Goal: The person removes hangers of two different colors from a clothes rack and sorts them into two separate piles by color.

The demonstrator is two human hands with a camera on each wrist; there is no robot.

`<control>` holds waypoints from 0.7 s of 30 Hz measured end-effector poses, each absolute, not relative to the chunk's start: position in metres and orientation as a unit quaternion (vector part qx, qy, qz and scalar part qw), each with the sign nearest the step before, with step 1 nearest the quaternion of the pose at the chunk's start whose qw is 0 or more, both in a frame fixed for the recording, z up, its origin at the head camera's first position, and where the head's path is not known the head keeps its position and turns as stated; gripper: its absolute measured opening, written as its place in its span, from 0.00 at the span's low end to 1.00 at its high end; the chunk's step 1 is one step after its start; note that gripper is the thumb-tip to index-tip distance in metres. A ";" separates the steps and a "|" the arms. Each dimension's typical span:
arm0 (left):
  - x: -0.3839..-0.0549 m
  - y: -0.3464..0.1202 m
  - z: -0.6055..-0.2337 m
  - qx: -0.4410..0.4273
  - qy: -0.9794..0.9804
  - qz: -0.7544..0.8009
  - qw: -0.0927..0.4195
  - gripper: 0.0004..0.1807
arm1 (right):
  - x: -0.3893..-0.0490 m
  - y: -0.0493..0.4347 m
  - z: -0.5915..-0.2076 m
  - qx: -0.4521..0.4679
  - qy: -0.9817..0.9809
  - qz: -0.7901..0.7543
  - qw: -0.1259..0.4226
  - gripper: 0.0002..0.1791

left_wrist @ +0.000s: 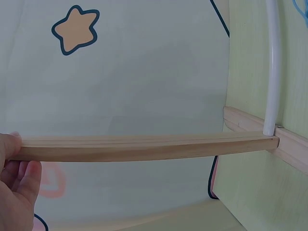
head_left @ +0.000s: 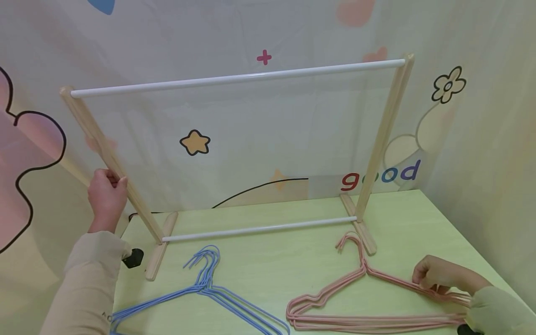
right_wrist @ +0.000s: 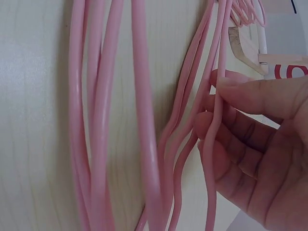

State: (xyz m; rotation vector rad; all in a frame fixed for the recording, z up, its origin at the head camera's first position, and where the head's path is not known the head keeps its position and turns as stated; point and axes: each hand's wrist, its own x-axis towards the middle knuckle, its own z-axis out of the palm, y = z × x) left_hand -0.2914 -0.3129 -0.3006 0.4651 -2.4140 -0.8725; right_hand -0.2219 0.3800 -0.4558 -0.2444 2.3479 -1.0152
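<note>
A wooden rack with white crossbars stands on the pale green table. My left hand grips its left wooden post about midway up; in the left wrist view the thumb and fingers hold the post's edges. Several pink hangers lie stacked flat at the right. With thumb and fingers, my right hand pinches the upper right arm of one pink hanger. Blue hangers lie in a stack at the left front, with no hand on them.
The rack's feet rest on the table. A printed curtain hangs close behind the rack. Near the table's left edge is a small black object.
</note>
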 end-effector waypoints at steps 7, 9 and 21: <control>-0.291 -0.313 -0.300 0.172 -0.892 -0.323 0.264 0.20 | -0.222 0.379 -0.454 -0.082 0.883 -0.369 0.279 0.04; -0.291 -0.313 -0.300 0.170 -0.893 -0.323 0.263 0.20 | -0.223 0.379 -0.453 -0.085 0.884 -0.365 0.279 0.03; -0.284 -0.318 -0.298 0.125 -0.913 -0.330 0.205 0.25 | -0.240 0.380 -0.426 -0.154 0.924 -0.304 0.173 0.08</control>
